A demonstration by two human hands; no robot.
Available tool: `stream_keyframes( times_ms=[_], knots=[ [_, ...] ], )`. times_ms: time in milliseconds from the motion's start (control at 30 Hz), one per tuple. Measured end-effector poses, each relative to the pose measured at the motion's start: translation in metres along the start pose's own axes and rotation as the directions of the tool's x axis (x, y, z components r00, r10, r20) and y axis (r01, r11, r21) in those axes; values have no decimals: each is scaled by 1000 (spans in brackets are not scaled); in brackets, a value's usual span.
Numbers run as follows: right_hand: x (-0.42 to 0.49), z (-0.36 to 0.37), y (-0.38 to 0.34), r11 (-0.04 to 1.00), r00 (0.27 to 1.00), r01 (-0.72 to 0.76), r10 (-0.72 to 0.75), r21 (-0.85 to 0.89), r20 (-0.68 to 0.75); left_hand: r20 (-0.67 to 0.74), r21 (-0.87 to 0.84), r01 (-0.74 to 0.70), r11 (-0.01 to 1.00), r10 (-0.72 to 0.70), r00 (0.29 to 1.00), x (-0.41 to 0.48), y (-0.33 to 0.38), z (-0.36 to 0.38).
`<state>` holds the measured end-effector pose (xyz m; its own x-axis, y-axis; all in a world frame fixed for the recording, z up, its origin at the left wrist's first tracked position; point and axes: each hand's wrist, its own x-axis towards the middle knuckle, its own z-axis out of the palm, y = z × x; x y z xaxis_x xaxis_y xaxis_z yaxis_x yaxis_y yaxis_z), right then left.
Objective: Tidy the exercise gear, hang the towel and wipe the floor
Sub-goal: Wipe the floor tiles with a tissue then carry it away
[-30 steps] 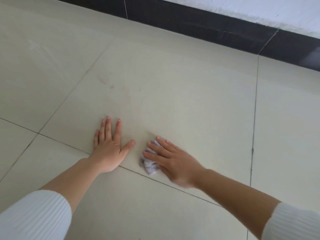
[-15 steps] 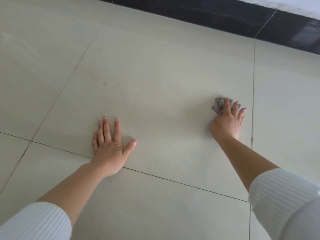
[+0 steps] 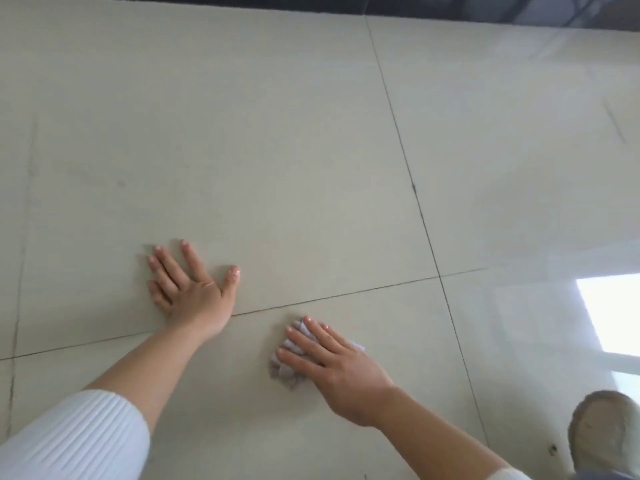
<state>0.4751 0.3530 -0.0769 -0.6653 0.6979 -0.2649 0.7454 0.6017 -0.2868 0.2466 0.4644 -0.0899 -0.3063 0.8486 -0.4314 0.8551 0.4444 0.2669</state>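
A small crumpled pale cloth (image 3: 282,367) lies on the beige tiled floor (image 3: 277,150), mostly under my right hand (image 3: 332,365). That hand presses flat on the cloth with straight fingers. My left hand (image 3: 192,289) rests flat on the floor to the left of it, fingers spread, across a grout line from the cloth. Both forearms are bare below white ribbed sleeves.
A dark skirting board (image 3: 450,8) runs along the top edge. A grey shoe (image 3: 604,433) shows at the lower right corner. A bright window reflection (image 3: 609,313) glares on the tile at the right. Dark grout lines cross the floor.
My right hand has swept the cloth back from the far right to a spot near my left hand. The view has turned right; my left hand stays planted.
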Motion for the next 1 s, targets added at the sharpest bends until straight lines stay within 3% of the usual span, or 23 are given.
stream_keyframes(
  times_ms=[100, 167, 233, 300, 467, 567, 633, 700, 833, 900, 1000],
  knots=[
    [0, -10, 19, 996, 998, -28, 32, -90, 47, 4, -1, -11, 1000, 11, 1000, -2, 0, 0],
    [9, -23, 47, 963, 965, -262, 261, -66, -23, -14, -14, -23, 1000, 22, 1000, -3, -1, 2],
    [21, -36, 82, 875, 874, -484, 482, -26, -56, -29, -5, -37, 999, 37, 999, 0, -2, 3],
    [28, -49, 116, 804, 803, -595, 594, 1, -51, -20, 9, -30, 999, 31, 999, 2, -3, 4],
    [38, -71, 178, 627, 628, -769, 777, 127, -34, 30, 9, -54, 999, 53, 998, 3, -6, 3],
    [48, -56, 150, 575, 569, -744, 812, 341, -130, 31, -10, -166, 986, 166, 986, -3, -20, -4],
    [44, -34, 104, 656, 615, -652, 751, 380, -240, 11, -11, -260, 965, 260, 965, -16, -37, -4],
    [31, -11, 52, 788, 735, -510, 607, 345, -302, -46, 4, -309, 951, 309, 950, -40, -53, 4],
    [-5, 29, -30, 979, 953, -98, 144, 177, -267, -51, 34, -265, 964, 267, 962, -81, -66, 21],
    [-19, 40, -44, 990, 974, 107, -86, 88, -211, 29, 95, -248, 964, 247, 969, -91, -68, 21],
    [-24, 38, -20, 943, 937, 333, -331, -3, -112, 218, 250, -307, 918, 255, 942, -105, -77, 9]
  ],
)
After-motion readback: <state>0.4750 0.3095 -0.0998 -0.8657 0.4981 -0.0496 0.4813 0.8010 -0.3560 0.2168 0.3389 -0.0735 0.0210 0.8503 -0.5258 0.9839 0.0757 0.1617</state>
